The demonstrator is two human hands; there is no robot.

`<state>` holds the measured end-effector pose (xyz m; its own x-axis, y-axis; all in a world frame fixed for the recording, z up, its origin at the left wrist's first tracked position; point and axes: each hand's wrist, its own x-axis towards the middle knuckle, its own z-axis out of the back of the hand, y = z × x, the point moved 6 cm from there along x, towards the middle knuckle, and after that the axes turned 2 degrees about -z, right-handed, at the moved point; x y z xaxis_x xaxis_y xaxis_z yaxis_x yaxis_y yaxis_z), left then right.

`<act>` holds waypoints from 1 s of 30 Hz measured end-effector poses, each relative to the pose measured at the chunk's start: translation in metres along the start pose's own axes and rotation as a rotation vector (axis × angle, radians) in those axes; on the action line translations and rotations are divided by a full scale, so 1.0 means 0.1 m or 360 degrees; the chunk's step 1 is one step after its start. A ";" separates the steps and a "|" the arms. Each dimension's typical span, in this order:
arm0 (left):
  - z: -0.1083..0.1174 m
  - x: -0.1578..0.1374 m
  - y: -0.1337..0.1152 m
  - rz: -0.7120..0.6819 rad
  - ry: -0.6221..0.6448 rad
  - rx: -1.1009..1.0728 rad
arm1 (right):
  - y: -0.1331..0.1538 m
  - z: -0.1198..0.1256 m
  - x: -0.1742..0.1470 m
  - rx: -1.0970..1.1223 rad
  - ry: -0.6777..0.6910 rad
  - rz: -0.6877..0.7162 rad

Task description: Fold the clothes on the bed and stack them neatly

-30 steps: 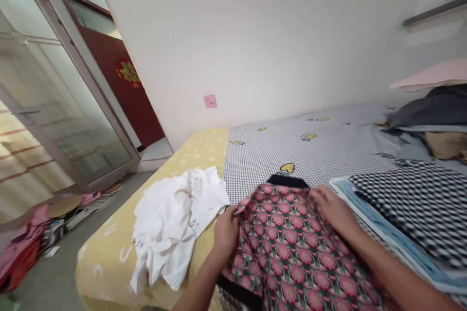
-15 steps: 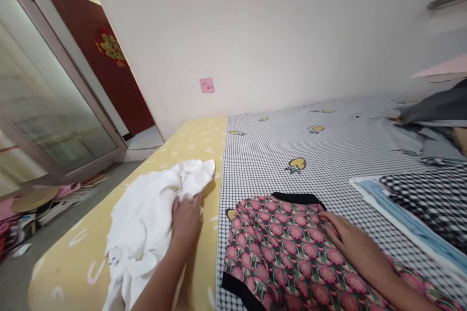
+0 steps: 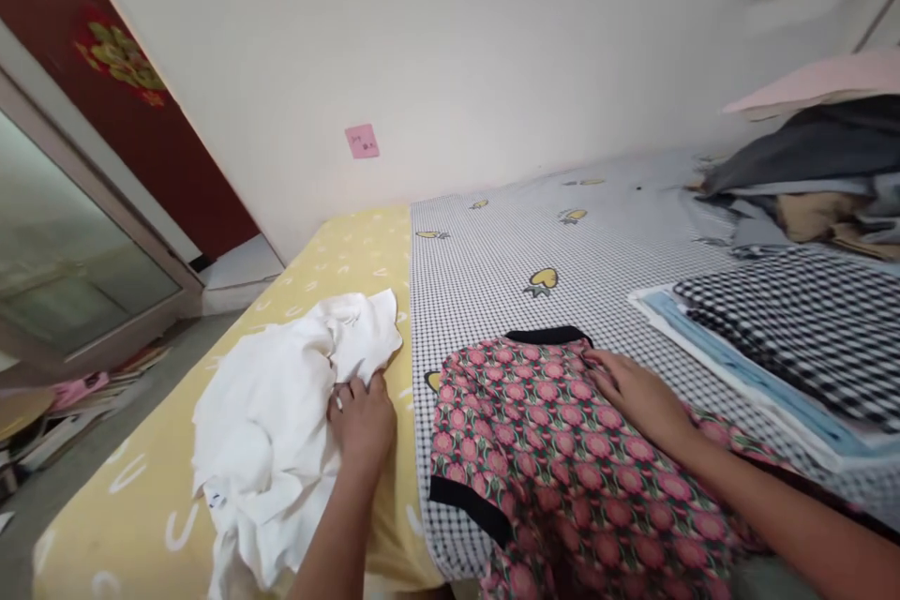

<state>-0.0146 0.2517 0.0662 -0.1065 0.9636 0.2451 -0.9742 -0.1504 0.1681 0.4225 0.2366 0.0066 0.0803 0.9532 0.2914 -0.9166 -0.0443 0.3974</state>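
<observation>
A crumpled white garment (image 3: 271, 398) lies on the yellow part of the bed at the left. My left hand (image 3: 362, 417) is at its right edge, with bent fingers closed on the cloth. Beside it, on the checked part of the bed, a pink floral shirt (image 3: 541, 422) is spread with its black collar band facing the wall. My right hand (image 3: 637, 394) grips this shirt near the shoulder, thumb and fingers together on the fabric. The shirt's lower part runs toward me and out of the frame, and my right forearm covers some of it.
A folded black-and-white checked cloth (image 3: 808, 328) lies on a light blue and white folded piece (image 3: 745, 375) at the right. Behind it rises a pile of dark clothes (image 3: 808, 150). A wall (image 3: 492, 47) borders the bed's far side; a glass door (image 3: 63, 253) stands left.
My view has turned to the right, so the bed and clothes appear farther left and higher. Both hands stay at the same garments, and more of the right-hand clothes pile shows.
</observation>
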 end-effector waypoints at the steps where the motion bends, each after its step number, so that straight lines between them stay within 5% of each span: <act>1: 0.00 -0.06 -0.04 -0.0006 0.0065 -0.0051 | 0.02 0.01 0.00 -0.0008 -0.0001 -0.0005; 9: 0.28 -0.64 -0.63 -0.0091 0.0136 -0.0367 | 0.13 0.07 0.03 0.0155 0.0089 -0.0045; 14: 0.27 -0.67 -0.93 0.0006 0.0447 -0.0580 | 0.03 0.52 0.13 0.0445 0.0165 -0.0219; 18: 0.27 -0.64 -0.97 0.0012 0.0412 -0.0520 | -0.16 0.85 0.00 0.0471 0.0280 -0.0568; 23: 0.40 -0.70 -0.97 0.0094 0.0192 -0.0528 | -0.09 0.58 -0.37 0.0764 0.0637 -0.0770; 27: 0.59 -0.82 -0.92 -0.0142 0.0031 -0.0802 | 0.02 0.45 -0.48 0.1208 0.0576 -0.0791; 30: 0.69 -1.04 -0.70 -0.0377 0.0085 -0.1063 | 0.00 0.71 -0.52 0.1686 0.0524 -0.0715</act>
<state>0.0784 0.1467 0.0952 0.1306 0.9657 0.2245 -0.8842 0.2158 -0.4142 0.4462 0.1660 0.0536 0.0649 0.9705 -0.2322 -0.0413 0.2351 0.9711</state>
